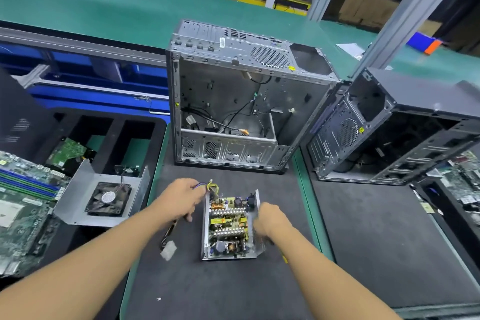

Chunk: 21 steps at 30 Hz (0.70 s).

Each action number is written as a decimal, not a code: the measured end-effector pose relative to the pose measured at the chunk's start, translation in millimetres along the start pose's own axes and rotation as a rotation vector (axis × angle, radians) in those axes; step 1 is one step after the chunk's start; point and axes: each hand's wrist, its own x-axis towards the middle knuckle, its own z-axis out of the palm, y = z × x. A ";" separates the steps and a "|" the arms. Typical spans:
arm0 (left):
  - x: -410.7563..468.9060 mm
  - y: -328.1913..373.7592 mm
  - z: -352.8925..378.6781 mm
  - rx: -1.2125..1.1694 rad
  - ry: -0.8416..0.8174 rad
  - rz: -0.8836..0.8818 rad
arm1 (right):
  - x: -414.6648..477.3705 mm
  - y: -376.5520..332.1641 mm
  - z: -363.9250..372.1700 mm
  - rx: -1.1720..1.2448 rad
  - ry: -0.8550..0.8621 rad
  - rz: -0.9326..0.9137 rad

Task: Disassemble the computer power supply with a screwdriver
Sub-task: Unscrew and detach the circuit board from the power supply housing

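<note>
The opened power supply [230, 228] lies on the dark mat, its circuit board with coils, heat sinks and capacitors exposed in a metal tray. My left hand [183, 199] grips the bundle of coloured wires [207, 186] at the unit's far left corner. A white connector [168, 251] on the cable lies under my left wrist. My right hand [270, 221] is at the unit's right wall, blurred, curled round a tool; a yellow screwdriver part [284, 258] shows under my forearm. The removed cover with the black fan [109, 199] lies to the left.
A grey empty computer case [233, 101] stands open behind the power supply. A black case [394, 132] lies at the right. Motherboards [23, 200] and a hard drive [68, 152] sit at the left, more boards [465, 184] at the far right. A green conveyor [104, 2] runs behind.
</note>
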 end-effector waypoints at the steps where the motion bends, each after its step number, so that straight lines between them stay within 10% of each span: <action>1: 2.6 6.2 1.7 -0.134 0.002 -0.046 | 1.9 -0.2 -2.9 -0.013 -0.032 -0.019; 3: 5.3 13.6 3.9 -0.185 0.013 -0.115 | 4.8 -1.0 -8.3 -0.031 -0.089 -0.041; 10: -2.7 -1.9 7.7 0.883 0.133 -0.200 | 10.5 6.2 -13.8 0.138 -0.285 -0.075; 15: -27.1 6.8 36.6 1.299 0.472 0.420 | 13.9 11.9 -23.7 0.268 -0.444 -0.114; 21: -32.4 -14.9 73.0 1.102 0.223 -0.264 | 37.5 14.1 -46.6 0.416 -0.176 -0.138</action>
